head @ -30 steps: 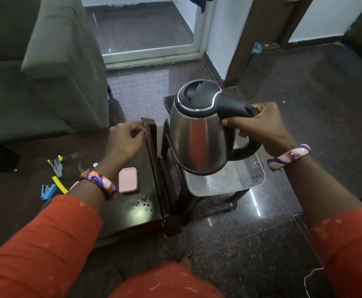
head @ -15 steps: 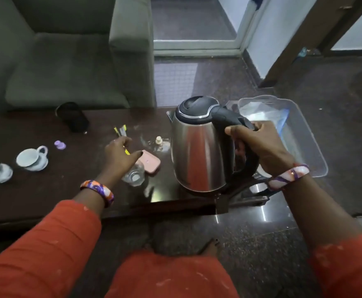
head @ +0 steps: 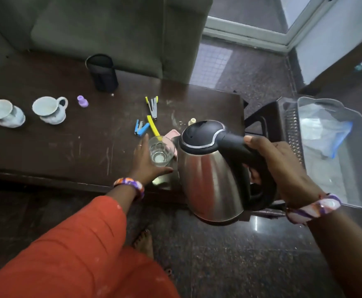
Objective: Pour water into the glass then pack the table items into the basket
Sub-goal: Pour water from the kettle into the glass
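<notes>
A clear glass stands on the dark wooden table near its front edge. My left hand cups it, fingers along its left side and thumb round its base. My right hand grips the black handle of a steel kettle, held upright just right of the glass, above the table's front right corner. A translucent basket with a plastic bag inside sits on a dark stool to the right.
On the table stand two white cups, a purple piece, a black holder, blue and yellow-grey staplers, a pink case and a small bottle. A grey sofa stands behind.
My view swung left over the table. My left hand went from the table's edge to the glass and took hold of it. The kettle came from over the basket to beside the glass.
</notes>
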The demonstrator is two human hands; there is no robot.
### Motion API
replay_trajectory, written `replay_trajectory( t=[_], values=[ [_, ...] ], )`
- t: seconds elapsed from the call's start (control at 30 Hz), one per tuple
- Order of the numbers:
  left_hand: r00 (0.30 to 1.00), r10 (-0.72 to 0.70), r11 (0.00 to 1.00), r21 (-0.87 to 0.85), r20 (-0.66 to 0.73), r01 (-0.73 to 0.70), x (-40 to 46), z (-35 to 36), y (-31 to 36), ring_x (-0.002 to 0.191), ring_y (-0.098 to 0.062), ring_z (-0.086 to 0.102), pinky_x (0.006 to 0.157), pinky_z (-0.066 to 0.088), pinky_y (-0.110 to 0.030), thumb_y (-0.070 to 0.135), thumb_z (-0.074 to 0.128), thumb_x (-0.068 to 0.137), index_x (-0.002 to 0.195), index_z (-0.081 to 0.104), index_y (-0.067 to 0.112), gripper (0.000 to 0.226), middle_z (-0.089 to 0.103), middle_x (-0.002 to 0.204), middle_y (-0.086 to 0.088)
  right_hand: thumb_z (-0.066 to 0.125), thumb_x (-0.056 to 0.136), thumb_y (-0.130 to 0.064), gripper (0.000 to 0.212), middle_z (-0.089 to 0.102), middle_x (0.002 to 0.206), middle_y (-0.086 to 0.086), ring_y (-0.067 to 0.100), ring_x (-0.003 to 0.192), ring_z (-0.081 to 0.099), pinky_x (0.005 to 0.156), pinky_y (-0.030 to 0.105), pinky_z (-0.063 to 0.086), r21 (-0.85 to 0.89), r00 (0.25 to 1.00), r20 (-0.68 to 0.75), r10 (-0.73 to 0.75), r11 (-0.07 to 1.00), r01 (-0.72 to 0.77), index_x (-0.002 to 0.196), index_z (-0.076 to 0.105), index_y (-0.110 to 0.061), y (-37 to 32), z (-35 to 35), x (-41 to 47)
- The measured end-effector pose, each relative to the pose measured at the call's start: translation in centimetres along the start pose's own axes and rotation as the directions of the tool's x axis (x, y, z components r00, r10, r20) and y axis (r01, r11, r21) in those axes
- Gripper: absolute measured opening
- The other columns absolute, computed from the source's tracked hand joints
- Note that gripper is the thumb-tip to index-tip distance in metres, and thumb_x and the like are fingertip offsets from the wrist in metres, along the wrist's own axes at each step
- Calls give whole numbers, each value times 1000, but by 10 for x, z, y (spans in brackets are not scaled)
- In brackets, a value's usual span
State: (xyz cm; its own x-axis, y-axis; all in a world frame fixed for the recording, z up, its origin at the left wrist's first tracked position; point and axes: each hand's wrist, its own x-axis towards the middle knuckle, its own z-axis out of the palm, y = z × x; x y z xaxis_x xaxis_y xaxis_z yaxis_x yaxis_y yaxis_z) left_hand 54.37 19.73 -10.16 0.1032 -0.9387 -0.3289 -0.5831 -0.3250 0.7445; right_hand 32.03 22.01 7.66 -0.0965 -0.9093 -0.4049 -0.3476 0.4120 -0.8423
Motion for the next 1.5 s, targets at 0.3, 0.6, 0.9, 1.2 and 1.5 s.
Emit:
replay_trajectory(
  t=[0.3,0.6,0.9,1.2,1.5],
  values=[
    [986,121,993,17,-114,-120,19,5,-20,135,-27,36,110,29,-31,21,84,60,140,35,9,95,40,145,-12,56,80,-39,44,49,36,7,17,34,43,37,21,38,-122,999,15,-34,992,35,52,61,-5,9,12,22],
    [981,160,986,55,-106,-155,22,3,-19,126,-26,44,105,34,-29,23,87,56,128,51,11,81,46,136,-13,56,79,-41,44,46,31,0,15,29,38,36,17,34,-256,997,46,-62,964,72,49,57,-9,-7,31,32],
    [977,179,983,70,-117,-172,12,-5,-6,122,-28,49,100,37,-27,15,86,56,121,58,9,71,57,126,-13,59,76,-40,40,47,32,-3,13,31,38,36,18,33,-259,997,12,-80,963,81,52,60,-9,-14,40,33],
    [976,179,982,78,-122,-170,3,-7,5,121,-28,50,100,36,-26,9,85,58,123,58,7,70,58,127,-16,58,72,-44,38,43,26,-3,12,23,36,36,16,32,-345,996,-14,-93,935,82,52,56,-11,-23,43,31],
    [980,156,987,56,-119,-151,0,-8,7,121,-28,50,99,37,-26,6,83,61,125,55,7,70,55,128,-16,57,73,-45,39,40,23,-3,11,22,34,34,15,30,-478,989,2,-145,869,128,56,55,-10,-36,45,28]
  ],
)
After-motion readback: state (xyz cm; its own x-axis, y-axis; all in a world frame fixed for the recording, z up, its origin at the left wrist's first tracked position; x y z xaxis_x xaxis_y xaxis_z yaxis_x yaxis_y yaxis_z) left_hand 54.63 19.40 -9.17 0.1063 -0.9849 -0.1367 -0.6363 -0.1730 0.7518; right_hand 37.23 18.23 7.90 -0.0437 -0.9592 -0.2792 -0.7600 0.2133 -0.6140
